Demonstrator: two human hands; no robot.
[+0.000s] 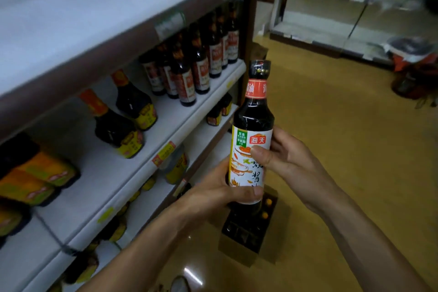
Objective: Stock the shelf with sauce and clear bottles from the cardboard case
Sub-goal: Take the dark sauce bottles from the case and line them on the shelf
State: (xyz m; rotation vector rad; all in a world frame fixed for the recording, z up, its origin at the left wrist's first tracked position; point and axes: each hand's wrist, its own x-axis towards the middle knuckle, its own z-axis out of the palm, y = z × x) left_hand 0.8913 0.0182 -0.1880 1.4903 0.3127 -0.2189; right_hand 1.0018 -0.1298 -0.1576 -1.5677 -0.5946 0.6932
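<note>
One soy sauce bottle (251, 135) held upright by both hands, left hand (214, 188) low, right hand (288, 156) at label, above cardboard case (246, 237). Risk judged: neighbouring bottles on shelf (199, 111) knocked over if placed carelessly.

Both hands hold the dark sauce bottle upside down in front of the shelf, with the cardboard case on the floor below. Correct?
Not quite. In the head view the sauce bottle is upright, cap on top. The rest holds: left hand and right hand both grip it, cardboard case on the floor below.
</note>
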